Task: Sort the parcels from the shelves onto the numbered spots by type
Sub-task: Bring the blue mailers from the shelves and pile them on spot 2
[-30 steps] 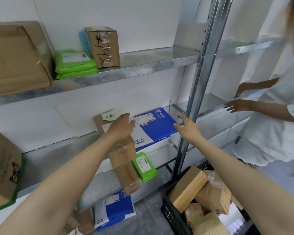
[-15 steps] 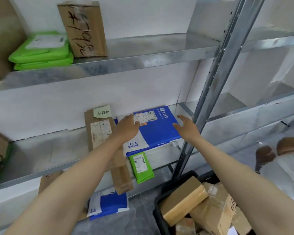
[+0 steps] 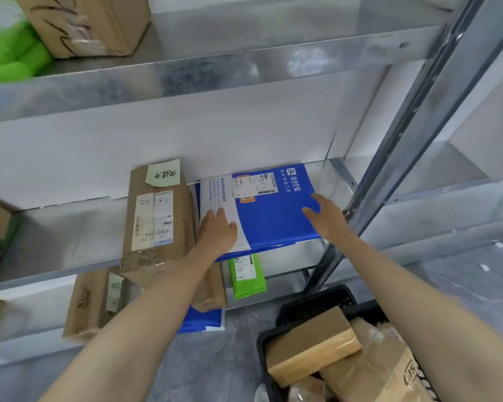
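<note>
Across the metal shelving (image 3: 244, 68), parcels lie on every level in view, so the sorting looks far from done. No numbered spot shows, and how many parcels have been placed cannot be told. Beside the rack on the floor, a black crate (image 3: 317, 294) holds several brown boxes, perhaps gathered for carrying. On the middle shelf, at its right end, lies the blue-and-white mailer (image 3: 273, 221), flat and just beside a long brown box (image 3: 157, 224). Below it a small green mailer (image 3: 246, 277) waits on the lower shelf. The left hand (image 3: 217, 233) rests flat on the mailer's white end, fingers straight and gripping nothing. The right hand (image 3: 327, 216) is spread over its blue end, fingers open; whether it touches is unclear. The mailer is not yet lifted.
</note>
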